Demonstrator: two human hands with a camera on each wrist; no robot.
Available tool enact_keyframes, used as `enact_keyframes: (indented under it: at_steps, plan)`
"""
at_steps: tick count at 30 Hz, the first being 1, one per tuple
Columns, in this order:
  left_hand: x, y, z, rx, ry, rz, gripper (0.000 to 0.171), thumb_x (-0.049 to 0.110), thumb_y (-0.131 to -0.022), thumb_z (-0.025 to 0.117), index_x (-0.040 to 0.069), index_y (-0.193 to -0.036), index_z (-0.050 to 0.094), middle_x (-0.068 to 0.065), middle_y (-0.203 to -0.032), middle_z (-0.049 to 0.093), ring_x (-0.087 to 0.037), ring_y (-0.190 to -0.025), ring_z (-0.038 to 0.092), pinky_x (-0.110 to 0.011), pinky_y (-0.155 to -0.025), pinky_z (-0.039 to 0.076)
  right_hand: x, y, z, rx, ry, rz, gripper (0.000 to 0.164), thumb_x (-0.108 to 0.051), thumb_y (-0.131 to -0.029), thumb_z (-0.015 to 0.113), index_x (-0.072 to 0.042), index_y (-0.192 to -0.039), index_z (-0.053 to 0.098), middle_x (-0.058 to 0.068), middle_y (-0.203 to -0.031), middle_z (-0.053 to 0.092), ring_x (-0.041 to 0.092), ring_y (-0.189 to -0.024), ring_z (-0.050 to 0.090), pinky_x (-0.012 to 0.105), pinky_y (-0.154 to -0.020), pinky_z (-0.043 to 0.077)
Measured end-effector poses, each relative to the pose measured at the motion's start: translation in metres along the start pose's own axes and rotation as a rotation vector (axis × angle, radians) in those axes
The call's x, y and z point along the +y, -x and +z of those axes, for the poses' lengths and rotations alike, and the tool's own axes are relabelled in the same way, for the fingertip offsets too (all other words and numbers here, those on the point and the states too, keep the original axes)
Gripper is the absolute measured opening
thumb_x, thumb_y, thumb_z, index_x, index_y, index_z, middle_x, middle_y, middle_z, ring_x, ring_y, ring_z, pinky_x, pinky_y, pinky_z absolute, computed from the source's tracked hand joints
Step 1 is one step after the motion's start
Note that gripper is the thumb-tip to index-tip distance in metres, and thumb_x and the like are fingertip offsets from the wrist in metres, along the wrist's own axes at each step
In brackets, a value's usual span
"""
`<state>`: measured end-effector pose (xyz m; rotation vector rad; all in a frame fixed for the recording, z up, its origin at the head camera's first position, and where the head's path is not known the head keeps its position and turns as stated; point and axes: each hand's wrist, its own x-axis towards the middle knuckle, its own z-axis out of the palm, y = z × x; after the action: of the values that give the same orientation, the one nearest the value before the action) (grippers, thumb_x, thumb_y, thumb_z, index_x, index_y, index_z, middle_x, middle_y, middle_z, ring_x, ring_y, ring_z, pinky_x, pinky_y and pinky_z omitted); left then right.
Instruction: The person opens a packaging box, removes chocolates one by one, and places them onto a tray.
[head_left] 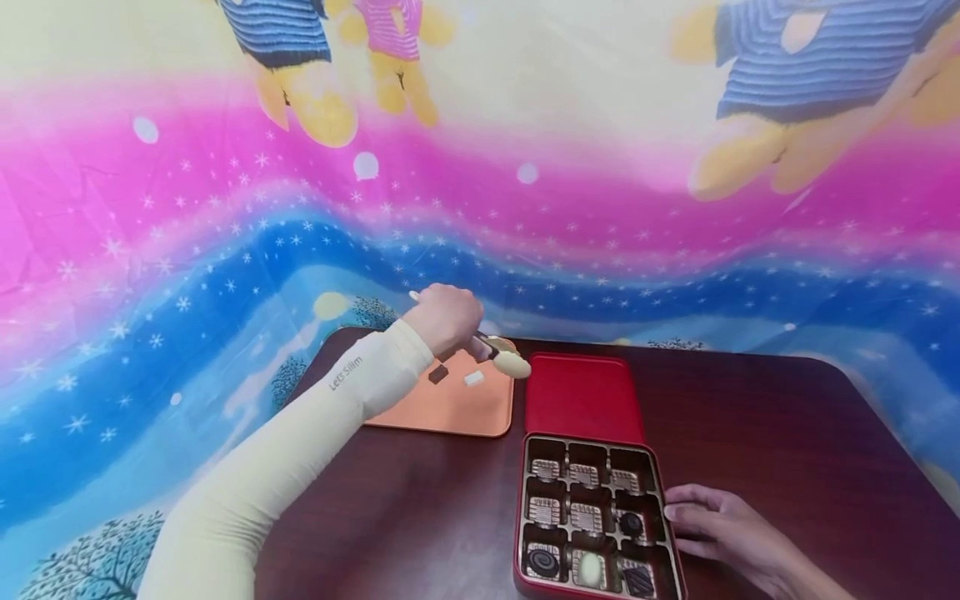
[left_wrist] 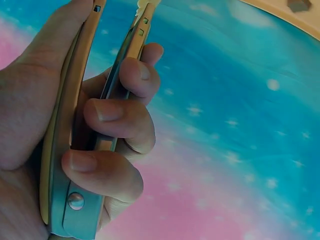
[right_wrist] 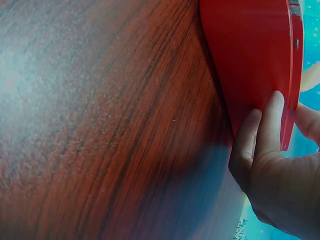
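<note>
My left hand (head_left: 450, 317) grips metal tongs (left_wrist: 75, 115) with cream-coloured tips, its fingers curled round the arms. In the head view the tips hang apart above the right edge of an orange tray (head_left: 450, 417); I cannot tell whether anything is between them. On that tray lie a dark brown piece (head_left: 438, 375) and a white piece (head_left: 474, 378). The fingertips of my right hand (head_left: 731, 529) touch the right side of a red box (right_wrist: 250, 55). Its gold divided insert holds a dark swirled chocolate (head_left: 543, 562), a white one (head_left: 588, 569) and two other dark ones (head_left: 638, 580).
A red lid (head_left: 583, 396) lies flat behind the box, right of the orange tray. Everything stands on a dark wooden table (head_left: 765, 425). A printed cloth backdrop (head_left: 480, 208) with bears and snowflakes hangs close behind the far edge.
</note>
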<state>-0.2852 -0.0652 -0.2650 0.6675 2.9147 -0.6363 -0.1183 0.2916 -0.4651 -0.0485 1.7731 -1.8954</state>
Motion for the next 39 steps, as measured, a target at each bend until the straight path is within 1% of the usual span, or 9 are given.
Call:
enact_keyframes:
  at_steps: [2,6,11,16,20,24,30,33,39]
  plan:
    - [0.01,0.003,-0.004,0.033,-0.031,0.028,0.052,0.07,-0.066,0.059,0.018,-0.068,0.057,0.002,-0.071,0.055,-0.014,-0.059,0.048,-0.032,-0.049,0.043,0.0,0.0,0.0,0.002,0.0,0.0,0.033,-0.011,-0.092,0.051,0.008,-0.118,0.042,0.013,-0.111,0.056,0.026,-0.104,0.055,0.042,-0.086,0.045]
    - [0.029,0.011,-0.011,0.111,-0.094,0.1,0.051,0.072,-0.065,0.058,0.021,-0.067,0.054,0.005,-0.067,0.052,-0.012,-0.057,0.047,-0.032,-0.048,0.044,-0.001,0.0,0.0,-0.002,-0.003,-0.001,0.033,-0.011,-0.092,0.051,0.008,-0.118,0.042,0.013,-0.111,0.056,0.026,-0.104,0.055,0.042,-0.086,0.045]
    - [0.054,0.023,-0.018,0.196,-0.105,0.198,0.05,0.071,-0.066,0.059,0.022,-0.065,0.055,0.007,-0.061,0.05,-0.011,-0.052,0.043,-0.031,-0.044,0.042,-0.001,0.0,0.0,-0.005,-0.005,-0.01,0.032,-0.01,-0.091,0.052,0.008,-0.117,0.042,0.014,-0.111,0.056,0.027,-0.104,0.055,0.042,-0.086,0.044]
    - [0.079,0.035,-0.023,0.251,-0.134,0.274,0.051,0.073,-0.066,0.055,0.022,-0.063,0.051,0.008,-0.058,0.046,-0.01,-0.048,0.036,-0.027,-0.039,0.037,0.0,0.0,-0.001,-0.013,-0.014,-0.017,0.032,-0.009,-0.091,0.052,0.008,-0.116,0.042,0.013,-0.11,0.056,0.026,-0.103,0.056,0.042,-0.086,0.044]
    - [0.094,0.043,-0.025,0.298,-0.147,0.326,0.05,0.073,-0.067,0.056,0.023,-0.059,0.05,0.009,-0.057,0.047,-0.009,-0.046,0.038,-0.027,-0.038,0.037,0.0,0.0,-0.001,-0.019,-0.017,-0.024,0.032,-0.009,-0.091,0.051,0.008,-0.116,0.042,0.012,-0.109,0.057,0.026,-0.103,0.056,0.043,-0.086,0.044]
    - [0.108,0.049,-0.025,0.287,-0.152,0.352,0.048,0.07,-0.069,0.057,0.024,-0.057,0.05,0.01,-0.055,0.048,-0.009,-0.046,0.041,-0.027,-0.038,0.036,0.0,0.0,0.0,-0.016,-0.011,-0.031,0.033,-0.009,-0.091,0.052,0.009,-0.117,0.042,0.012,-0.109,0.057,0.026,-0.102,0.056,0.042,-0.086,0.044]
    - [0.129,0.053,-0.023,0.198,-0.185,0.372,0.042,0.068,-0.069,0.06,0.027,-0.061,0.054,0.011,-0.057,0.05,-0.009,-0.049,0.045,-0.029,-0.039,0.039,-0.001,-0.001,0.0,-0.007,-0.006,-0.021,0.036,-0.009,-0.091,0.052,0.011,-0.118,0.04,0.014,-0.11,0.056,0.028,-0.103,0.056,0.043,-0.087,0.044]
    - [0.137,0.054,-0.021,0.198,-0.205,0.4,0.041,0.068,-0.069,0.06,0.028,-0.061,0.054,0.012,-0.057,0.05,-0.009,-0.049,0.045,-0.028,-0.039,0.039,-0.001,-0.001,0.0,-0.001,-0.006,-0.019,0.036,-0.009,-0.091,0.053,0.01,-0.118,0.04,0.014,-0.111,0.056,0.027,-0.103,0.056,0.043,-0.087,0.044]
    - [0.152,0.052,-0.014,0.229,-0.256,0.441,0.039,0.068,-0.072,0.057,0.03,-0.061,0.052,0.013,-0.058,0.05,-0.007,-0.05,0.044,-0.026,-0.039,0.037,0.001,-0.001,0.0,0.003,-0.004,-0.02,0.034,-0.009,-0.091,0.053,0.009,-0.117,0.041,0.013,-0.11,0.057,0.026,-0.103,0.056,0.042,-0.086,0.045]
